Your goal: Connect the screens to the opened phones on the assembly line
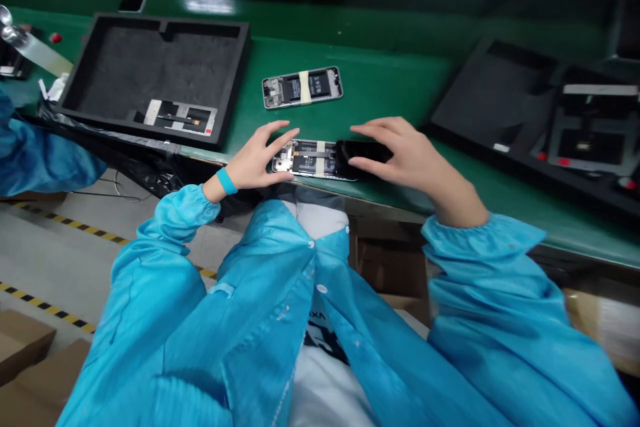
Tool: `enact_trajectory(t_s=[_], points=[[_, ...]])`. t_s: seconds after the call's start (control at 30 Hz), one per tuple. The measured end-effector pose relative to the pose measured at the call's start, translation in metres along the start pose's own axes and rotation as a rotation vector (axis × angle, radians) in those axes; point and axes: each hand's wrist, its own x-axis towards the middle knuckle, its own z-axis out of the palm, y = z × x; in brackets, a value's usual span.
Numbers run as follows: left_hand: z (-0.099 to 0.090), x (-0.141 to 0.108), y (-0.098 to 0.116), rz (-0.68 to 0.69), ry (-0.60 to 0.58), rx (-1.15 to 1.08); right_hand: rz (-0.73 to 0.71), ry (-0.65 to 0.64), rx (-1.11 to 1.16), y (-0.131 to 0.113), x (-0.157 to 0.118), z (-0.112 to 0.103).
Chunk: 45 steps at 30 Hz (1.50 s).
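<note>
An opened phone body [306, 159] lies at the front edge of the green bench, its inner parts and a pale tape strip showing. My left hand [257, 157] is at its left end, thumb and fingers spread around the corners. A dark glossy panel [357, 151] overlaps the right end of the body. My right hand [395, 152] holds this panel between thumb and fingers by its right part. Farther back on the bench lies a second opened phone body [303, 87] with a pale strip across it, touched by neither hand.
A black foam tray [235, 80] holding a screen part [181, 117] stands at the left. More black trays [470, 90] with screen parts [595, 123] are at the right. A person's blue sleeve [45, 157] shows at the far left. Cardboard boxes [23, 343] sit on the floor.
</note>
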Motion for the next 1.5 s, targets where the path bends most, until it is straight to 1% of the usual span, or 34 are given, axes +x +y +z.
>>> enact_trajectory(t_s=[0.1, 0.17, 0.27, 0.33, 0.53, 0.63, 0.8, 0.97, 1.07, 1.17, 1.27, 1.33, 1.43, 1.5], points=[[0.002, 0.015, 0.001, 0.074, -0.056, 0.006, 0.043, -0.023, -0.021, 0.024, -0.026, -0.012], [0.003, 0.024, 0.002, 0.111, -0.108, 0.019, 0.062, -0.030, -0.028, 0.038, -0.042, -0.016], [0.004, 0.031, 0.005, 0.135, -0.178, 0.040, 0.090, -0.012, -0.018, 0.051, -0.060, -0.015], [0.004, 0.034, 0.009, 0.131, -0.192, 0.061, 0.098, 0.020, -0.003, 0.055, -0.067, -0.011], [0.003, 0.038, 0.024, 0.063, -0.198, 0.121, 0.126, 0.098, 0.028, 0.052, -0.072, -0.001], [0.003, 0.037, 0.024, 0.039, -0.189, 0.111, 0.156, 0.100, 0.026, 0.049, -0.071, -0.002], [0.004, 0.031, 0.020, 0.069, -0.180, 0.072, 0.174, 0.093, 0.044, 0.044, -0.072, -0.001], [0.010, 0.034, 0.024, 0.015, -0.204, 0.073, 0.182, 0.102, 0.065, 0.042, -0.075, 0.002], [0.013, 0.044, 0.029, 0.029, -0.229, 0.055, 0.180, 0.101, 0.076, 0.038, -0.074, 0.002], [0.017, 0.052, 0.035, 0.067, -0.233, 0.058, 0.148, 0.096, 0.072, 0.030, -0.073, 0.004], [0.022, 0.055, 0.039, 0.117, -0.240, 0.078, 0.117, 0.098, 0.029, 0.022, -0.082, 0.003], [0.023, 0.055, 0.040, 0.130, -0.234, 0.080, 0.155, 0.147, -0.012, 0.022, -0.095, 0.000], [0.020, 0.053, 0.038, 0.126, -0.214, 0.071, 0.316, 0.286, -0.073, 0.026, -0.120, -0.009], [0.018, 0.053, 0.036, 0.117, -0.213, 0.073, 0.409, 0.350, -0.102, 0.030, -0.133, -0.014]])
